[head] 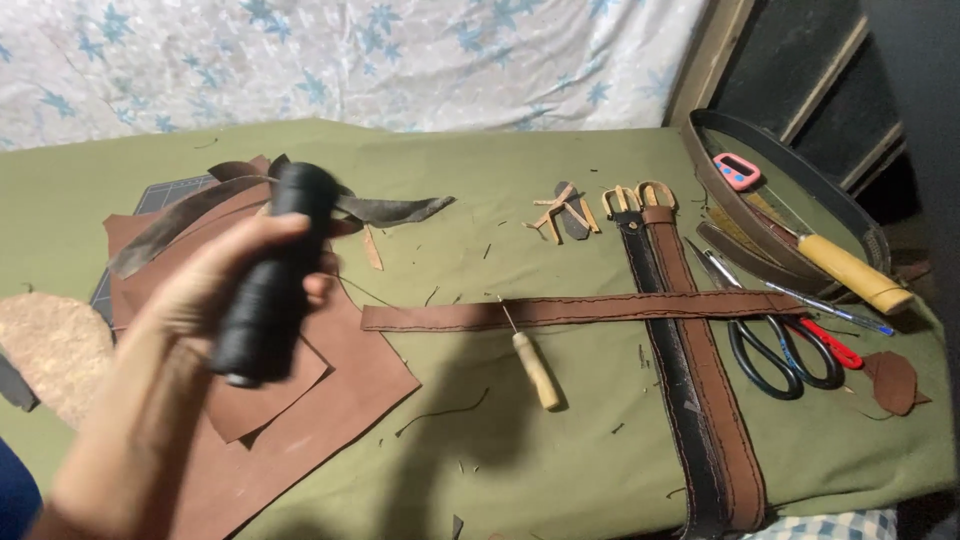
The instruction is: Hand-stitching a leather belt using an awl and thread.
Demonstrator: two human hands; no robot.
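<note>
Here left hand (200, 290) fingers (265, 232) wrapped round black thread spool (272, 275), above brown leather sheets (340, 400); right hand unseen.

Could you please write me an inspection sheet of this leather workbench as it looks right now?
Surface: green cloth covers the table, strewn with small scraps and thread ends.
Job's things: black thread spool, blurred, held up above the brown leather sheets.
Clutter: awl with wooden handle beside a stitched brown strap that lies across two buckled belts; scissors, pen, yellow-handled tool, cork piece.
Grippers: left hand closed around the spool; right hand not in view.
Cables: nothing seen.
Surroundings: white sheet with a blue leaf print behind the table; dark panels at right.
</note>
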